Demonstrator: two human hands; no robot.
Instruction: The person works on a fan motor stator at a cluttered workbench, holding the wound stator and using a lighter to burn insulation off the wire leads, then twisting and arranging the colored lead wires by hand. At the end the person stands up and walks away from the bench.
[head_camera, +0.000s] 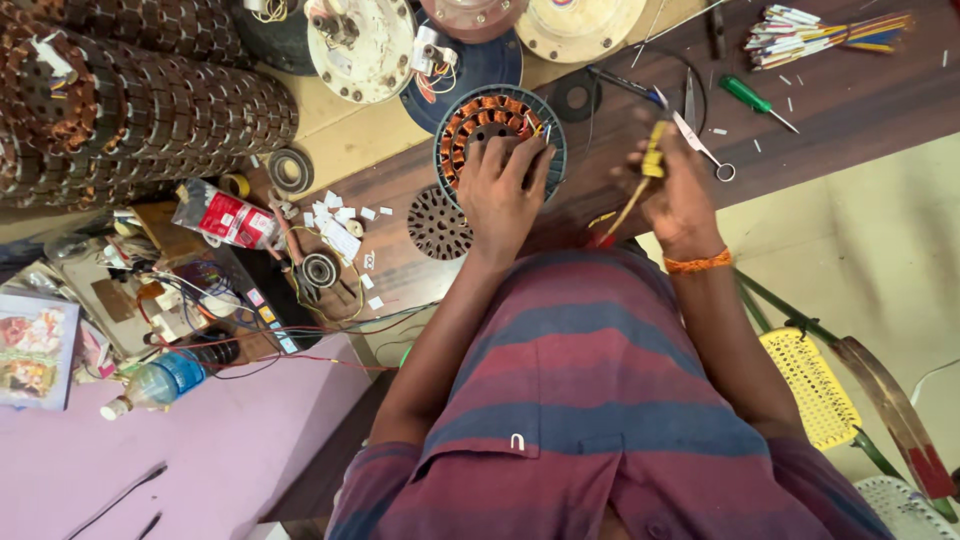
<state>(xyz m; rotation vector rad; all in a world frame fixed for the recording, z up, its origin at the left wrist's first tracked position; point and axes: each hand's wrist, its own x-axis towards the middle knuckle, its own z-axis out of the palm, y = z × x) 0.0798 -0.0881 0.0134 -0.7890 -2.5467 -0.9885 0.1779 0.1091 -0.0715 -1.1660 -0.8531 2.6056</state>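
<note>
Pressing on round copper-wound stator in grey ring (492, 128): left hand (503, 187), fingers curled, grasp unclear. Right hand (677, 193) closed around yellow-handled tool (648, 172), beside steel scissors (700, 140).

Glossy copper wire coils fill the stator (497, 128) in its dull dark metal ring, resting on a worn, matt brown wooden surface (840, 100) near shiny steel scissors (700, 140).
</note>
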